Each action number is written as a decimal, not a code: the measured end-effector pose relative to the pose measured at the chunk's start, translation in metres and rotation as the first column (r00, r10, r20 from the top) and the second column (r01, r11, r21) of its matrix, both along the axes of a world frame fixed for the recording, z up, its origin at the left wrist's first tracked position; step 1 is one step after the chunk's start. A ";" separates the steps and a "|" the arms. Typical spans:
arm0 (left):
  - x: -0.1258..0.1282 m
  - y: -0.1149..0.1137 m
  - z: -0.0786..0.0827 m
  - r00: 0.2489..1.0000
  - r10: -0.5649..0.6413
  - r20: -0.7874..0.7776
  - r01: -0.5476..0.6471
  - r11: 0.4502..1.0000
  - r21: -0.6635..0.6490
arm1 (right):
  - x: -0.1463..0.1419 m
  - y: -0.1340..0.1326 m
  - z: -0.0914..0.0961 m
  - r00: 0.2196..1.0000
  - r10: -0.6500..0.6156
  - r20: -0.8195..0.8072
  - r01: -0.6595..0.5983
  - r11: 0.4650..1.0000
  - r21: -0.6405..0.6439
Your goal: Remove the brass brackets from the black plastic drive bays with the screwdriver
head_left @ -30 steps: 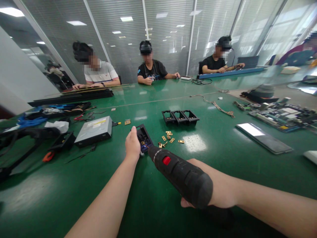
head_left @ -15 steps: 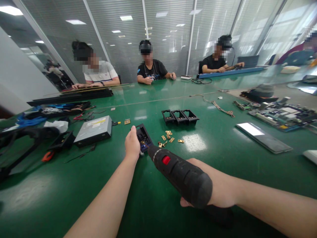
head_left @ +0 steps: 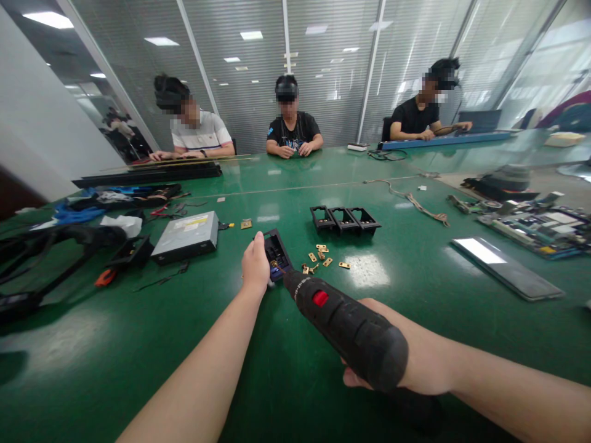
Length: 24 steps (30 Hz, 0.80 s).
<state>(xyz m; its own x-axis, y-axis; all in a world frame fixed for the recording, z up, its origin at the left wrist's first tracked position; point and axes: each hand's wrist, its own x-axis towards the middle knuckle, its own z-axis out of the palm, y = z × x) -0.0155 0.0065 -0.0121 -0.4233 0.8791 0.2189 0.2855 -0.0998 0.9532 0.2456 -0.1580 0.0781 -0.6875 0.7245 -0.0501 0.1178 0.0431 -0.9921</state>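
In my right hand (head_left: 376,332) is a black cordless drill (head_left: 344,326) with a red switch on top; most of my fingers are hidden behind its body. Its tip points into a black plastic socket housing (head_left: 277,249), at the brass-coloured parts inside. My left hand (head_left: 255,264) grips that housing by its left edge, thumb over the rim, and holds it tilted. Just right of the housing lie several small brass plates (head_left: 327,262) with holes. Behind them three black plastic frames (head_left: 344,220) stand joined in a row.
A silver disc drive (head_left: 187,237) lies to the left, with cables and tools beyond it. On the right are a phone (head_left: 505,267) and a circuit board (head_left: 535,224). Across the green table (head_left: 184,344) sit three people, one handling a long blue bar (head_left: 447,140).
The whole view has shifted slightly, so things appear further right. My hands keep the drill and housing in the same relation. The middle person's hands have come together.
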 end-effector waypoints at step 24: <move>0.001 -0.001 -0.003 1.000 -0.013 0.022 0.014 0.999 -0.037 | -0.002 -0.002 0.010 1.000 0.018 0.018 -0.018 1.000 0.015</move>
<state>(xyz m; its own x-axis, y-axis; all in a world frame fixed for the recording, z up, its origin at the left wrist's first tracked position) -0.0149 0.0059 -0.0147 -0.4154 0.8921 0.1774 0.2639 -0.0684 0.9621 0.2438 -0.1601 0.0881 -0.6993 0.7130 -0.0512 0.1345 0.0608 -0.9891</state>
